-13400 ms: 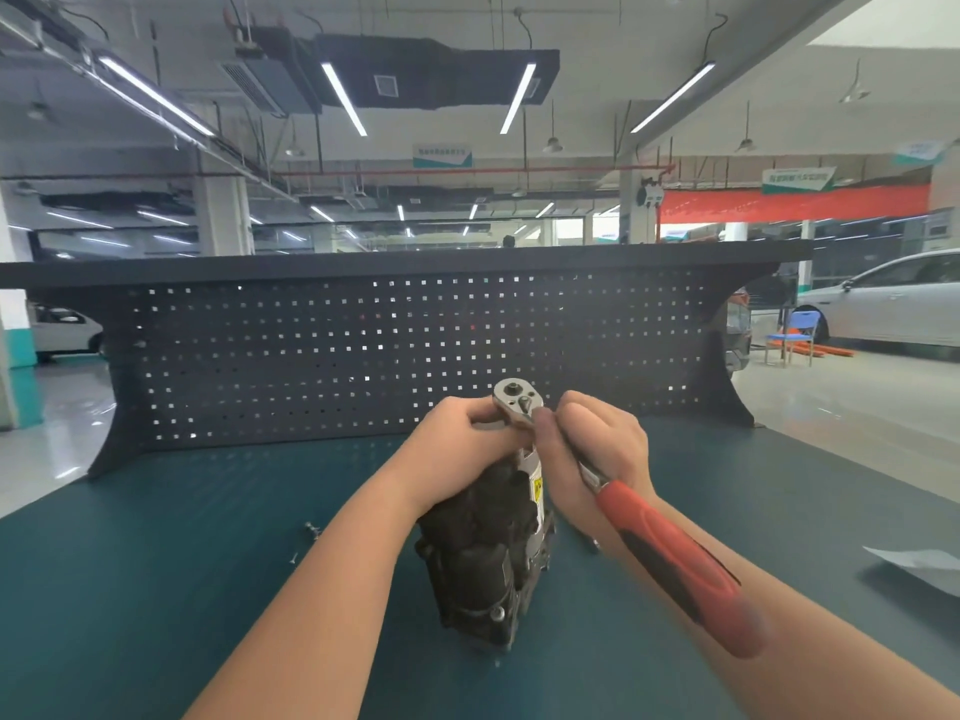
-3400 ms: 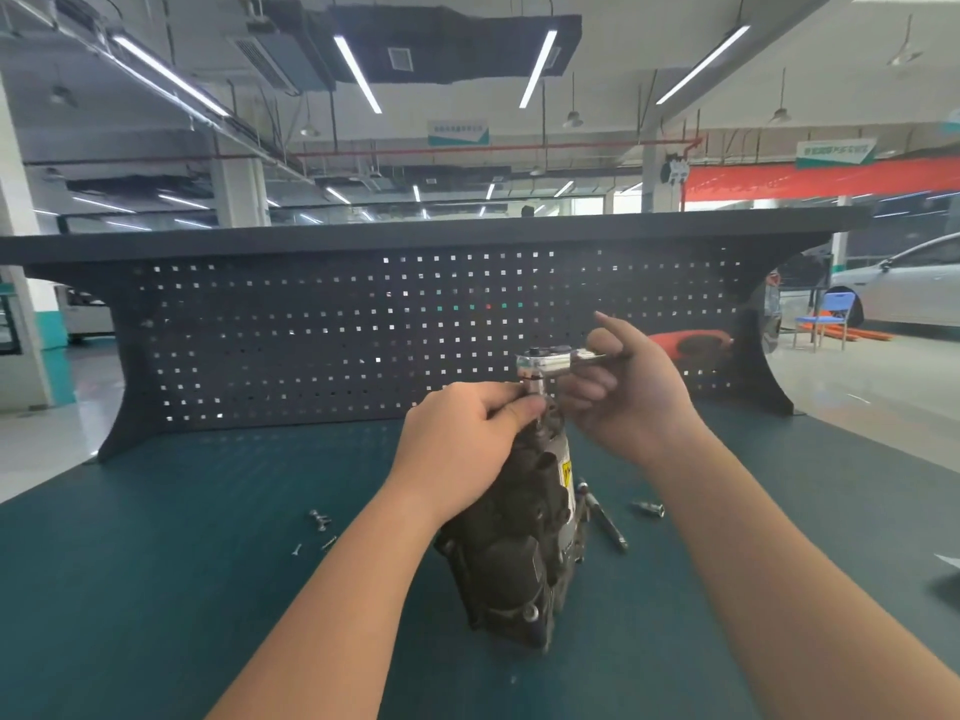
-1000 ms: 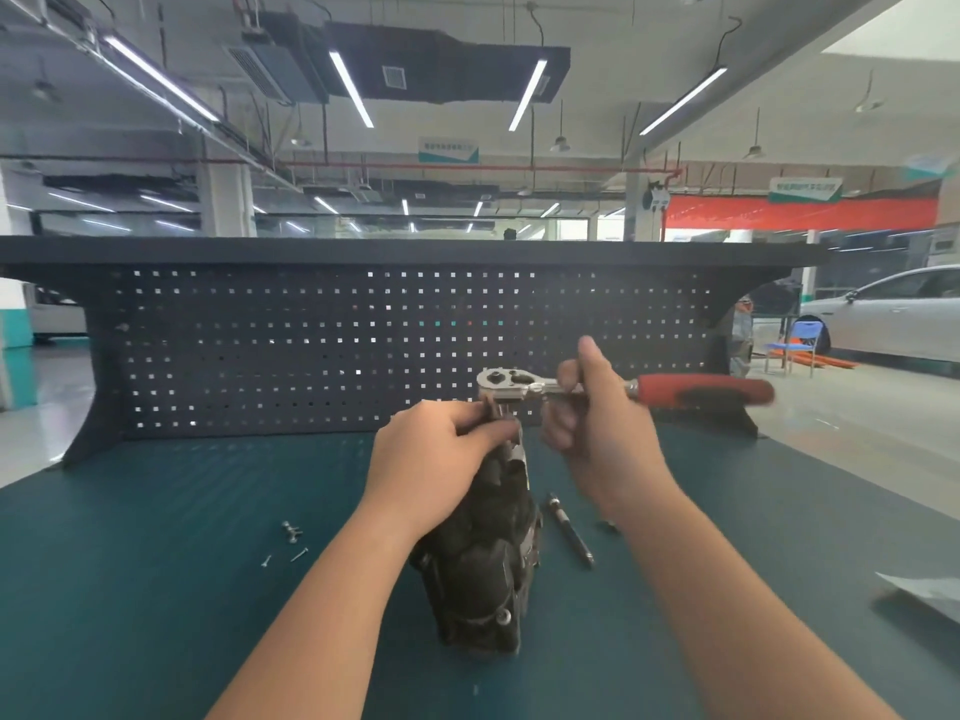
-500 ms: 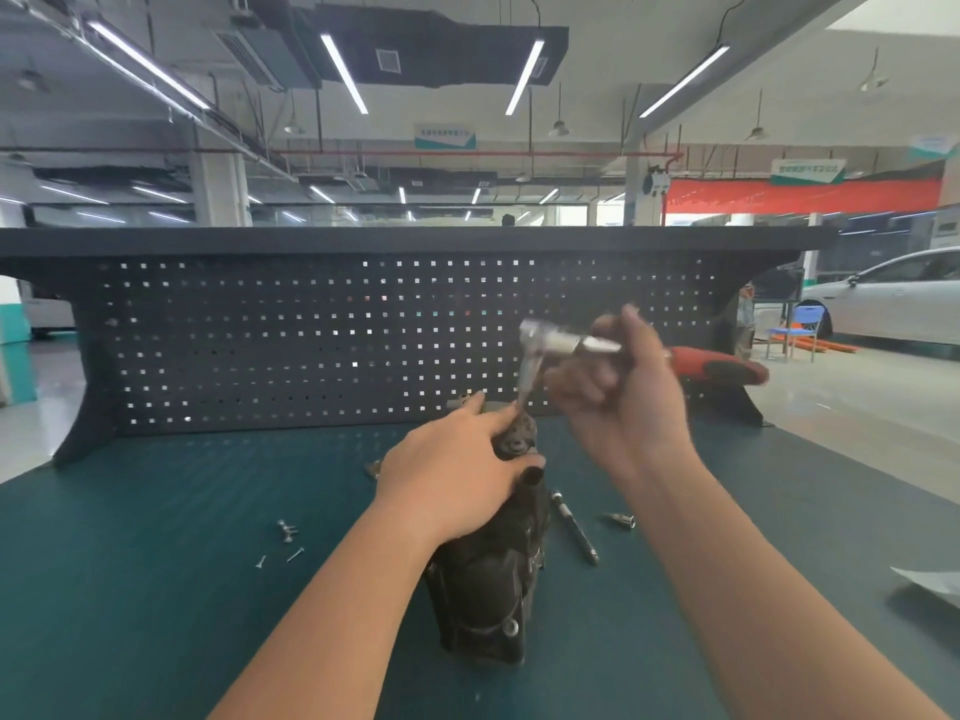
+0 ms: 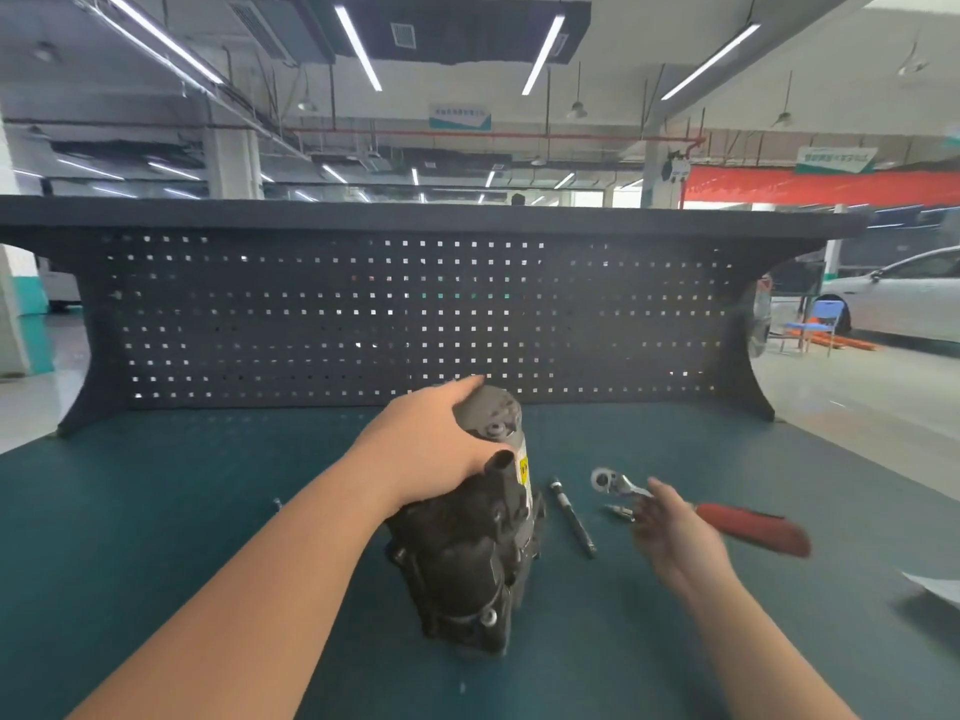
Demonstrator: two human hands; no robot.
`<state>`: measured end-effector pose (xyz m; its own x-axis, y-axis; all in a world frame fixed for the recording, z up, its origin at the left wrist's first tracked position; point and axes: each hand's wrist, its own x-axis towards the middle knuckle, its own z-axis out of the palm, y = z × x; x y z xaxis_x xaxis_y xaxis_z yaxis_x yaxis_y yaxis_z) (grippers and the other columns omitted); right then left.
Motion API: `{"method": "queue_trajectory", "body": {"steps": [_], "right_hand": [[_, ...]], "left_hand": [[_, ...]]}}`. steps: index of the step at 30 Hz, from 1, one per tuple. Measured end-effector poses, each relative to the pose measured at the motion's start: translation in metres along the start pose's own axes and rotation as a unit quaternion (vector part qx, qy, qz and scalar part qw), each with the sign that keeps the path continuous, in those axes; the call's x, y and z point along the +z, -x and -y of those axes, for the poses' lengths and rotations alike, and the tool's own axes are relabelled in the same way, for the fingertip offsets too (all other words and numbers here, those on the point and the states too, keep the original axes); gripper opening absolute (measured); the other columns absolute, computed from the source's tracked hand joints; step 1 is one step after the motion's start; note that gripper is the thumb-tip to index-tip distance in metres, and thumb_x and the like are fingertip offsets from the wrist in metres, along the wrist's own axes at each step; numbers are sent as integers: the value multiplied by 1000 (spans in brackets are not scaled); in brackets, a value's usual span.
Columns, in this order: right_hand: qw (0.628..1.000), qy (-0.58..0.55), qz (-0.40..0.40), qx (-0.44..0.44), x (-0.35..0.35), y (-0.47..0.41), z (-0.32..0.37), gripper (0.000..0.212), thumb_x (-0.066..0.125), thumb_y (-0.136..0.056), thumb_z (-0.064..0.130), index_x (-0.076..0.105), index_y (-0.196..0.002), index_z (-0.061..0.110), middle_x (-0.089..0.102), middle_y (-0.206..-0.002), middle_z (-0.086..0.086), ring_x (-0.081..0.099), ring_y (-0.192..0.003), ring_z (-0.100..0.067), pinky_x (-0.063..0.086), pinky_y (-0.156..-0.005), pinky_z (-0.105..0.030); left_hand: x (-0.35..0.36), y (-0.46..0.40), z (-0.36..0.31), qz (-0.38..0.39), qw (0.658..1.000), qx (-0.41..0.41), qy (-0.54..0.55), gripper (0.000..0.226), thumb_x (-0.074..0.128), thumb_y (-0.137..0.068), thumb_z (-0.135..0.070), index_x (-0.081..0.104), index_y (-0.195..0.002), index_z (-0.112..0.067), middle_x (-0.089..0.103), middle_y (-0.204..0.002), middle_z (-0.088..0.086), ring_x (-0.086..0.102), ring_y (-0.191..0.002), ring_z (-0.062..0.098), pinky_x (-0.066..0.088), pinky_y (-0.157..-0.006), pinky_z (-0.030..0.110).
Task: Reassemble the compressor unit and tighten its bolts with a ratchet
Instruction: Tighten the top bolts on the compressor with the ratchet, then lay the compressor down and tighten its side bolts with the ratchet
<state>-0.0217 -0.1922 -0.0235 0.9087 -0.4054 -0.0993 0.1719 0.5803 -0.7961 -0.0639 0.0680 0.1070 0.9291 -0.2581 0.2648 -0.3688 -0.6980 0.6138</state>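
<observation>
Compressor (image 5: 467,537): it stands upright on the green bench (image 5: 156,511), its grey cap end on top
Left hand (image 5: 436,439): you wrap it round the compressor's top, likely to steady the unit
Right hand (image 5: 670,527): right of the compressor, fingers loose and apart, holding nothing; blurred, just above the ratchet's shank
Ratchet (image 5: 727,519): one, lying right of the compressor, red handle pointing away from it
Long bolts: one (image 5: 574,517), between compressor and ratchet
Small parts: one short piece (image 5: 618,510) by the ratchet head; one speck (image 5: 277,504) left of the compressor
</observation>
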Motion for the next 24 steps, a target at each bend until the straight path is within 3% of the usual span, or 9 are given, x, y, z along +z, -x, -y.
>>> {"method": "queue_trajectory", "body": {"steps": [4, 7, 9, 11, 15, 16, 18, 20, 24], "right_hand": [[998, 23, -55, 9, -9, -6, -9, 8, 61, -92, 9, 56, -95, 5, 65, -58, -5, 59, -57, -16, 39, -55, -25], [997, 41, -65, 34, -10, -6, -13, 22, 63, -91, 9, 55, -112, 7, 68, -69, -10, 64, -76, -23, 50, -84, -37], [996, 49, -69, 41, -10, -6, -15, 22, 64, -90, 10, 54, -109, 7, 70, -69, -10, 65, -71, -21, 51, -76, -36], [995, 32, -75, 56, -8, -8, -16, 20, 63, -91, 13, 52, -108, 8, 69, -77, -11, 65, -68, -19, 47, -63, -29], [993, 29, -81, 78, -6, -17, -22, 21, 58, -94, 17, 50, -111, 9, 68, -91, -11, 67, -64, -17, 48, -63, -26], [993, 26, -77, 84, -6, -18, -23, 25, 56, -95, 17, 52, -116, 6, 69, -99, -13, 69, -70, -19, 49, -65, -26], [993, 1, -64, 99, -6, -18, -23, 37, 51, -98, 17, 49, -130, -1, 63, -123, -19, 66, -100, -27, 52, -67, -21], [992, -26, -64, 107, -5, -19, -21, 39, 46, -100, 14, 47, -134, -5, 56, -131, -23, 58, -118, -32, 53, -57, -15], [991, 4, -59, 120, -2, -18, -24, 34, 45, -98, 16, 53, -127, 0, 67, -112, -16, 65, -85, -21, 45, -63, -26]], "left_hand": [[-12, 1, 18, -25, 999, -8, 30, 82, 79, -73, -44, 40, -145, -44, 57, -134, -14, 55, -116, 11, 45, -94, 28], [-24, 9, 43, -35, 989, -32, 140, 81, 86, -67, -38, 50, -139, -40, 68, -119, -16, 66, -104, 7, 50, -86, 23], [-26, 18, 67, -59, 971, -51, 228, 68, 84, -71, -26, 57, -133, -36, 74, -105, -15, 71, -92, 3, 50, -74, 17], [-23, 30, 94, -105, 945, -80, 298, 55, 77, -74, -19, 63, -126, -31, 76, -98, -13, 72, -85, 3, 50, -72, 21], [2, 56, 143, -168, 882, -157, 412, 32, 67, -82, -19, 69, -114, -23, 77, -91, 1, 74, -74, 12, 55, -56, 19], [9, 60, 151, -175, 871, -169, 428, 27, 65, -86, -18, 69, -112, -22, 77, -91, 4, 74, -74, 15, 55, -56, 20], [18, 61, 162, -172, 858, -176, 451, 23, 62, -88, -19, 72, -108, -21, 77, -96, 8, 74, -80, 21, 56, -68, 31], [22, 56, 166, -159, 858, -176, 456, 22, 61, -89, -21, 73, -107, -22, 76, -99, 10, 74, -86, 24, 52, -77, 36], [31, 44, 162, -116, 867, -182, 450, 20, 59, -91, -24, 76, -102, -21, 77, -96, 8, 74, -83, 22, 52, -68, 31]]}}
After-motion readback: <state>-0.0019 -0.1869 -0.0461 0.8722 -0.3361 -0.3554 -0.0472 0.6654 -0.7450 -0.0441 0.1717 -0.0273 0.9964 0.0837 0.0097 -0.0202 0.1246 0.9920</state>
